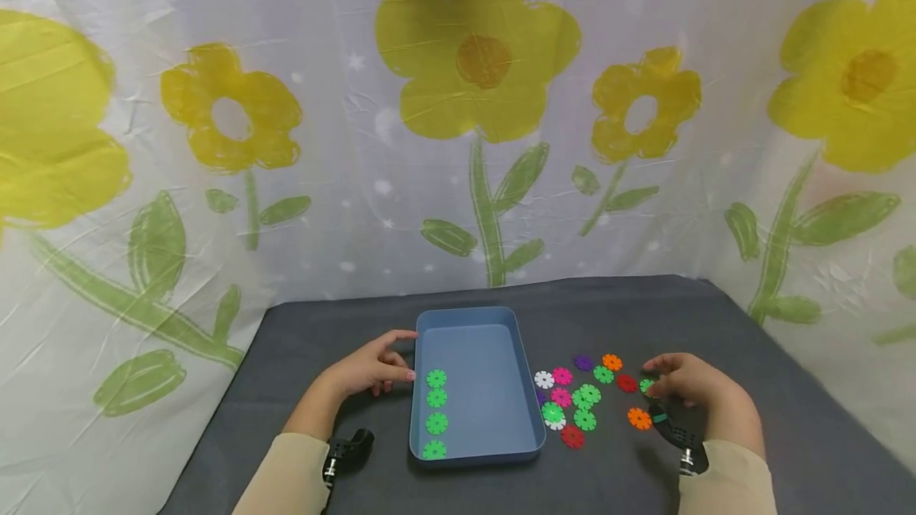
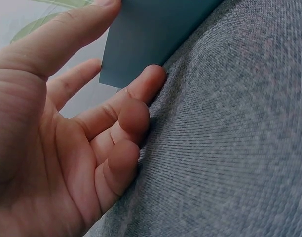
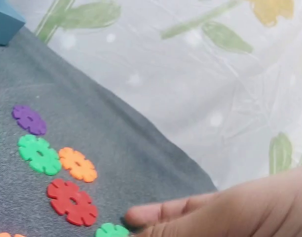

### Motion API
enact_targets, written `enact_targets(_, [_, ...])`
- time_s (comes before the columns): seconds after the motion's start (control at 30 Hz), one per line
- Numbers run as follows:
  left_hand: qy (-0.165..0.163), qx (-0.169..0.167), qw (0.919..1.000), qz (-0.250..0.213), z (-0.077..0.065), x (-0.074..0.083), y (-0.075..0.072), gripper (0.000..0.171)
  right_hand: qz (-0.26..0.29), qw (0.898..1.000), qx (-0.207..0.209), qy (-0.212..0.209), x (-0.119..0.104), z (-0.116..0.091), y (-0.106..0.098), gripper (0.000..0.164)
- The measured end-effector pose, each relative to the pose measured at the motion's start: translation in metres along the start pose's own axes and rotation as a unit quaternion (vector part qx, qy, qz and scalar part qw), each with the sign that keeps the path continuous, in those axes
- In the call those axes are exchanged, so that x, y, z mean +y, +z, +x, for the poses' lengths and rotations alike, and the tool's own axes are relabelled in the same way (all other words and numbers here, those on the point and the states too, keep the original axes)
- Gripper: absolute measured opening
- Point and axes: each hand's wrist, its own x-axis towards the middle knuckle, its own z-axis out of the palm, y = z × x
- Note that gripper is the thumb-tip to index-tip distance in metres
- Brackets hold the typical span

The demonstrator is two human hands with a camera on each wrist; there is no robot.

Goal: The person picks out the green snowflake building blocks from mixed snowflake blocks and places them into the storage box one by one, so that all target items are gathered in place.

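My left hand is beside the blue tray, its index finger stretched to the tray's left wall. In the left wrist view the tray's outer side lies against the fingertips, and the other fingers bend loosely over the cloth. Several green notched discs lie in a column along the tray's left inside. My right hand is low over the table at the right, thumb at the edge of a green disc. Its index finger appears apart from that disc. The hand partly covers the disc in the right wrist view.
Loose notched discs lie between the tray and my right hand: red, orange, purple, pink, white and green. Some overlap near the tray's right wall. A flower-printed curtain hangs behind the grey cloth-covered table.
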Motion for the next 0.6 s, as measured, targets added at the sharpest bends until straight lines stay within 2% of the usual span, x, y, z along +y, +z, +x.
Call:
enact_targets(0.1, [-0.004,0.002,1.0,0.0,-0.001,0.0,0.0,0.081,-0.008,1.0,-0.01,0.02,0.002,0.003,0.004,0.042])
enact_targets(0.33, [0.004,0.006,1.0,0.0,-0.001,0.002,0.001,0.081,-0.025,0.999,0.02,0.03,0.003,0.005,0.009,0.029])
enact_targets(0.6, [-0.003,0.01,0.9999,-0.002,-0.002,0.002,0.002,0.081,-0.026,0.998,0.053,-0.007,0.006,0.012,0.016,0.024])
